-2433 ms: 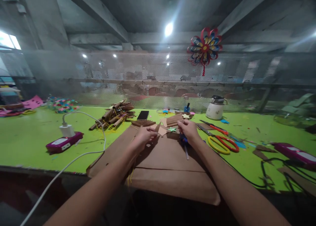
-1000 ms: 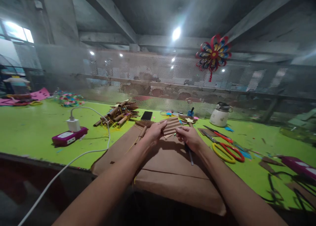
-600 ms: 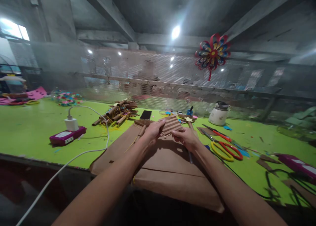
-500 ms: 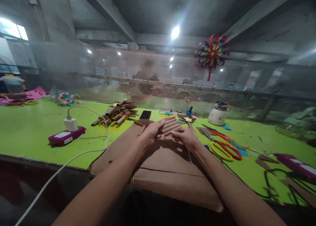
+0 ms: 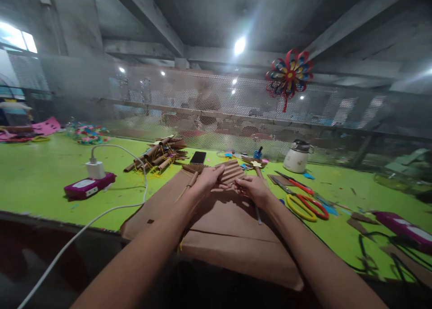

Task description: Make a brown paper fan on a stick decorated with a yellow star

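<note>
Both my hands meet over a large sheet of brown paper (image 5: 222, 228) on the green table (image 5: 40, 178). My left hand (image 5: 208, 180) and my right hand (image 5: 254, 189) each pinch a side of a pleated brown paper piece (image 5: 231, 171), held just above the sheet. A rolled brown stick with yellow threads (image 5: 189, 183) lies left of my left hand. A thin pen-like tool (image 5: 258, 213) lies under my right wrist.
Scissors with red and yellow handles (image 5: 303, 201) lie to the right. A pile of rolled brown paper sticks (image 5: 158, 155), a black phone (image 5: 198, 157), a purple power strip with white charger (image 5: 88, 185) and a white pot (image 5: 296, 156) stand around. A mesh screen (image 5: 216, 106) backs the table.
My hands let go of small scraps and took up the pleated brown piece, then drew it slightly nearer and pressed its folds closer together. The view shifted a little.
</note>
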`<state>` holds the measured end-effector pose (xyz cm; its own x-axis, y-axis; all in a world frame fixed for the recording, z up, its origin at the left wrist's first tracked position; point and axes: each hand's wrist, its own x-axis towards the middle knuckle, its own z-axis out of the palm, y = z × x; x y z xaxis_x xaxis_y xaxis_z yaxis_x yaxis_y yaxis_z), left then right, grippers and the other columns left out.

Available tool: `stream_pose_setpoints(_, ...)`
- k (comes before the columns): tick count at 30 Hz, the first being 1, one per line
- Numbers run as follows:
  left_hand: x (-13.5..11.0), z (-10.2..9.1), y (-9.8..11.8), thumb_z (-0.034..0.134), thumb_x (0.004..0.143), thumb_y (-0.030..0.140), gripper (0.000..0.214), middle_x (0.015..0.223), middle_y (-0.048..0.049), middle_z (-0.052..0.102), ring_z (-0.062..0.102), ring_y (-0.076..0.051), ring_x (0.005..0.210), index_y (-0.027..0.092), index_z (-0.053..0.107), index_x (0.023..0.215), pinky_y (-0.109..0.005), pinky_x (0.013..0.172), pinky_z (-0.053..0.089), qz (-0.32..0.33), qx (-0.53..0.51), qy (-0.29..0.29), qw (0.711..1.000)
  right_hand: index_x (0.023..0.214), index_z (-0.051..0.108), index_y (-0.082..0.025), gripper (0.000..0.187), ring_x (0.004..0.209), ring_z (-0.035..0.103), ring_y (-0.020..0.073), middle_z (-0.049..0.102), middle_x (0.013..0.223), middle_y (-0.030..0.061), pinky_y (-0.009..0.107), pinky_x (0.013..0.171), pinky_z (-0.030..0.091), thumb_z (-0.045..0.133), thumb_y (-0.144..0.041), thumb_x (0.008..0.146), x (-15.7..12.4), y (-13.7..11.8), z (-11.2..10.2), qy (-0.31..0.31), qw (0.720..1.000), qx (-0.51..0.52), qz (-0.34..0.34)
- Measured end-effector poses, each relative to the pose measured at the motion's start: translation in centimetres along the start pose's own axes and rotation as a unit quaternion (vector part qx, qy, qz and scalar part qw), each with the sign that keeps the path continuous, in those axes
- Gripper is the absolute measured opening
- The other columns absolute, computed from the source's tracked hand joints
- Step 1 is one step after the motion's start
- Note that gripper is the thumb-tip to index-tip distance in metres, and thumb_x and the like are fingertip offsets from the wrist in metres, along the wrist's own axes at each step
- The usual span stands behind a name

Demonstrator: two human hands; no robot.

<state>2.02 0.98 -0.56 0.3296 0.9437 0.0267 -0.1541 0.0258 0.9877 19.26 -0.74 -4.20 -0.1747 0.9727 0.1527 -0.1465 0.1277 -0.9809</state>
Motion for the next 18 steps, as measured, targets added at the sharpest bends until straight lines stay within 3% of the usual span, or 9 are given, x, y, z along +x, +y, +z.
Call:
stream_pose_setpoints(6, 0.1, 0.0, -0.1, 0.053, 0.087, 0.029, 0.03, 0.089, -0.0144, 0.069, 0.067, -0.017, 0.064, 0.008, 0.062, 0.107, -0.028, 0.057, 0.056, 0.009, 0.014, 0.003, 1.0, 0.067, 0.062, -0.014, 0.032, 0.049, 0.05, 0.0103, 0.06, 0.057, 0.001, 0.023, 0.046, 0.036, 0.078, -0.04, 0.058, -0.1, -0.3, 0.2, 0.02, 0.999, 0.031, -0.012)
stream_pose_setpoints(11, 0.1, 0.0, -0.1, 0.054, 0.086, 0.028, 0.031, 0.088, -0.0164, 0.068, 0.066, -0.018, 0.061, 0.006, 0.062, 0.106, -0.029, 0.055, 0.056, 0.003, 0.022, 0.031, 0.999, 0.066, 0.058, -0.016, 0.039, 0.048, 0.049, 0.0107, 0.058, 0.058, 0.0022, 0.024, 0.043, 0.037, 0.071, -0.052, 0.06, 0.2, -1.2, -0.9, 0.134, 0.99, -0.013, -0.037)
stream_pose_setpoints(15, 0.2, -0.3, -0.3, 0.056, 0.084, 0.028, 0.036, 0.088, -0.0176, 0.066, 0.066, -0.021, 0.062, 0.004, 0.061, 0.111, -0.032, 0.055, 0.056, 0.012, -0.011, 0.022, 1.0, 0.066, 0.057, -0.017, 0.037, 0.048, 0.048, 0.0108, 0.057, 0.058, 0.0028, 0.025, 0.047, 0.038, 0.06, -0.053, 0.069, -0.1, -3.6, -4.2, 0.188, 0.966, -0.167, -0.052)
stream_pose_setpoints(18, 0.1, -0.5, -0.4, 0.057, 0.083, 0.027, 0.038, 0.089, -0.0186, 0.066, 0.066, -0.022, 0.066, 0.004, 0.06, 0.114, -0.031, 0.056, 0.055, 0.02, -0.056, -0.006, 0.998, 0.052, 0.054, -0.017, 0.03, 0.046, 0.044, 0.0107, 0.051, 0.047, 0.0006, 0.024, 0.046, 0.033, 0.065, -0.04, 0.067, -2.0, -5.4, -8.2, 0.192, 0.943, -0.271, -0.034)
